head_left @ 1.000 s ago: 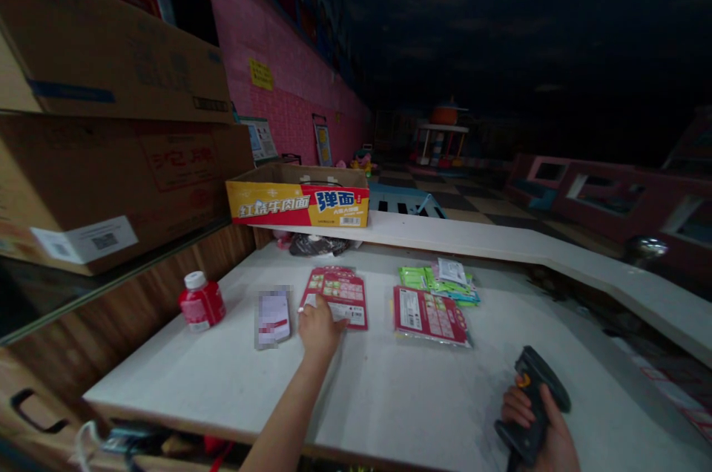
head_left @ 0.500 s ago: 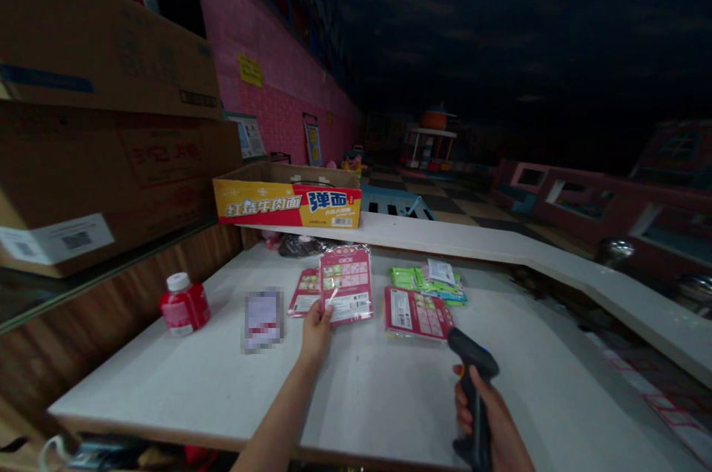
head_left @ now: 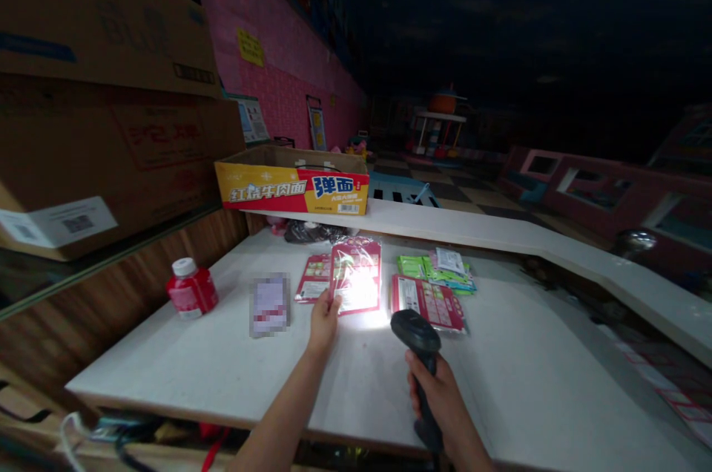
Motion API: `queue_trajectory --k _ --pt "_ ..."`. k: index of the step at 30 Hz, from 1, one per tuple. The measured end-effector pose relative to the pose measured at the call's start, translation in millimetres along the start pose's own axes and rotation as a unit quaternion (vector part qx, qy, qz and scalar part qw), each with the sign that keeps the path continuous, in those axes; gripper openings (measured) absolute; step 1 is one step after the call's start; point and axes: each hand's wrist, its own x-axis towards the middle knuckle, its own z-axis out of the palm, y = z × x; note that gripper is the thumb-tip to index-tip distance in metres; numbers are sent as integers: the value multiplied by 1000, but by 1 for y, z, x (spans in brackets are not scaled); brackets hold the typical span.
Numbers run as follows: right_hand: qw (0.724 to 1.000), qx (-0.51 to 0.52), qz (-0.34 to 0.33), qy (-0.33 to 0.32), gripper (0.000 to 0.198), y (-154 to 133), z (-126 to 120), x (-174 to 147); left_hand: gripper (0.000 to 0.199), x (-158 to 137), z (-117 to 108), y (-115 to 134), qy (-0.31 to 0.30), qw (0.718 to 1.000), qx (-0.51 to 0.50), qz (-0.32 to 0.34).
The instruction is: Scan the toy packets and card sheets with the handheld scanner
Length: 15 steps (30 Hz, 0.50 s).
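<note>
My left hand (head_left: 324,320) pinches the lower left corner of a pink packet in clear plastic (head_left: 357,271), its printed side facing me. Bright white light falls on the packet's lower part and washes out the print there. A black barcode scanner (head_left: 417,335) is gripped by its handle in my right hand (head_left: 437,387), its head pointing toward that packet. Partly behind the held packet lies another pink packet (head_left: 312,279). To the right rest more pink packets (head_left: 431,303), with green packets (head_left: 414,266) and a small white sachet (head_left: 449,260) behind them.
A red bottle with a white cap (head_left: 192,290) and a blurred-out card (head_left: 270,305) stand on the left of the white table (head_left: 222,375). Behind, a yellow-and-red noodle carton (head_left: 294,186) sits on a raised ledge (head_left: 472,227). Large cardboard boxes (head_left: 111,153) are stacked at left.
The scanner has swung left and its head now points at the held packet, where bright light has appeared. My left hand still holds the packet. The view has shifted slightly.
</note>
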Motion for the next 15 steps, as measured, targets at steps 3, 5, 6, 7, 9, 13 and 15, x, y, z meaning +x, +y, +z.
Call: queue_trajectory --k 3,5,6,7,9,13,15 --pt "1000 8 0 -2 56 0 -1 2 43 3 -1 -6 -33 999 -29 18" --pt "1000 13 -1 -4 55 0 -1 3 45 4 -2 -9 -40 998 -36 22" --pt "1000 16 -2 -2 55 0 0 4 46 4 -2 -9 -44 998 -40 23" --pt "1000 20 -2 2 56 0 0 4 46 4 -2 -8 -47 998 -44 24" --pt "999 36 8 8 56 1 -3 5 46 3 -2 -6 -44 997 -59 20" --pt "992 115 29 38 56 3 -24 6 51 0 0 1 -14 993 -121 -6" --pt "984 165 20 58 54 4 -43 7 53 -2 0 5 -5 989 -144 -18"
